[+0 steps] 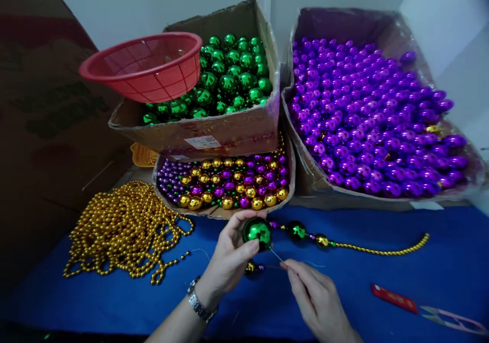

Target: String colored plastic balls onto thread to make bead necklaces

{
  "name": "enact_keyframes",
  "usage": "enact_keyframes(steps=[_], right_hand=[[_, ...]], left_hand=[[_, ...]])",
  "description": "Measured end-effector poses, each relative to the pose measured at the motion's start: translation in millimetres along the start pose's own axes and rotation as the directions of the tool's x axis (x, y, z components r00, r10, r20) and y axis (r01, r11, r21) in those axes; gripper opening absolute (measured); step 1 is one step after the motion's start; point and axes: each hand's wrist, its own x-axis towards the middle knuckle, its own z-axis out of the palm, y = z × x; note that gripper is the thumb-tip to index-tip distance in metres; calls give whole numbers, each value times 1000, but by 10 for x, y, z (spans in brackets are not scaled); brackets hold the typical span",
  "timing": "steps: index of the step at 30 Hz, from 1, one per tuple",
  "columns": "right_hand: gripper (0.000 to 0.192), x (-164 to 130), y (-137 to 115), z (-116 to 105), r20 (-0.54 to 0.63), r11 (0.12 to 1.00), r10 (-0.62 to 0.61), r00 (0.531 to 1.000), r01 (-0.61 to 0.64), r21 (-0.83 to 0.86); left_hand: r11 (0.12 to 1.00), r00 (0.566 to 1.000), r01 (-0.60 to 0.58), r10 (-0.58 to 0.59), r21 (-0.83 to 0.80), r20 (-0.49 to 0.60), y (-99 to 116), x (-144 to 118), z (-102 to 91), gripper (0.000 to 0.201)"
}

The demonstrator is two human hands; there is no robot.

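My left hand (231,254), with a watch on its wrist, is closed round a large shiny green ball bead (256,232). Fingers and thumb of my right hand (315,294) pinch a thin, straight needle (278,257), whose far end meets the lower right of that bead. Beyond the left hand lies a bead strand with a green ball (296,230), a gold ball (321,240) and a tail of small gold beads (378,249). Below the held bead, a gold bead (250,267) is partly hidden by my left hand. Fine thread shows near the right fingers.
A pile of gold bead chains (118,233) lies left on the blue cloth (367,271). Behind stand boxes of green balls (229,83), mixed strands (229,185) and purple balls (367,119). A red basket (153,85) tops the green box. A red packet (394,298) and thread snips (453,318) lie right.
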Motion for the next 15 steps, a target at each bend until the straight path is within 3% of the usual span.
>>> enact_keyframes(steps=[5, 11, 15], right_hand=[[24, -31, 8, 35, 44, 1000, 1, 999, -1, 12], [25, -199, 117, 58, 143, 997, -18, 989, 28, -66], [26, -253, 232, -18, 186, 987, -28, 982, 57, -151]], left_hand=[[998, 998, 60, -61, -15, -23, -76, -151, -63, 45], [980, 970, 188, -195, -60, -144, -274, -386, -144, 42], [997, 961, 80, -71, 21, -268, -182, -363, -261, 38]])
